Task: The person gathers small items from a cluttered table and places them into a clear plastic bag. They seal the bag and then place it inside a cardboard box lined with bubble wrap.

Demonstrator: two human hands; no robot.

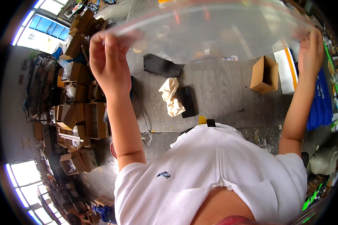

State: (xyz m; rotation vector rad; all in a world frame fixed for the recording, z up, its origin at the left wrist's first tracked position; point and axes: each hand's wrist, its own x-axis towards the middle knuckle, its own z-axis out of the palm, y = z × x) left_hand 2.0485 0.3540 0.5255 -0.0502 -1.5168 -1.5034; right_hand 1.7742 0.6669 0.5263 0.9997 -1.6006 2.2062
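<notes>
Head view: at far left, stacked cardboard boxes [82, 112] crowd the floor. The left hand [108, 62] is raised, its fingers pinched shut on the left edge of a clear plastic bag [210, 32], stretched wide across the far part of the scene. Under it on the grey bench [221, 97] lie a black cloth [162, 66], a crumpled cream rag [171, 95], a dark phone [187, 101] touching it, and an open small box [264, 74]. The right hand [310, 52] grips the bag's right edge, closed on it.
</notes>
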